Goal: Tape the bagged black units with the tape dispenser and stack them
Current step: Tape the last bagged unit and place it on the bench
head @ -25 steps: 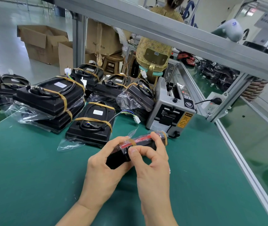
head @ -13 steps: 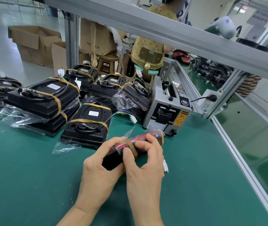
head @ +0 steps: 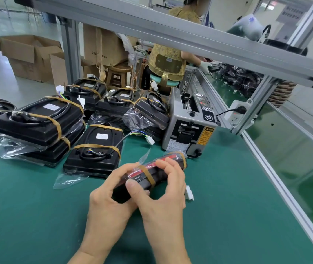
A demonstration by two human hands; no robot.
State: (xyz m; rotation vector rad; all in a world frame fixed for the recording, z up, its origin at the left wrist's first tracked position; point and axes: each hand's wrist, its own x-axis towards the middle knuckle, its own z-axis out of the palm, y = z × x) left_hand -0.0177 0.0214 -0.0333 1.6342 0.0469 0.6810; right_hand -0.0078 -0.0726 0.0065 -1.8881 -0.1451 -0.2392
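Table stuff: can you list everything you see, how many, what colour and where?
bagged black unit in hand: one, black with red, two brown tape bands, held above the table.
taped black units: several, black with brown tape, lying and stacked at the left and back.
tape dispenser: one, grey, behind the hands.
white connector: one, white, on the mat beside the right hand.
table mat: one, green.
cardboard boxes: a few, brown, on the floor far left.
wooden stool: one, brown, behind the table.
another person: one, seated at the back.
left hand: grips the unit.
right hand: grips the unit.
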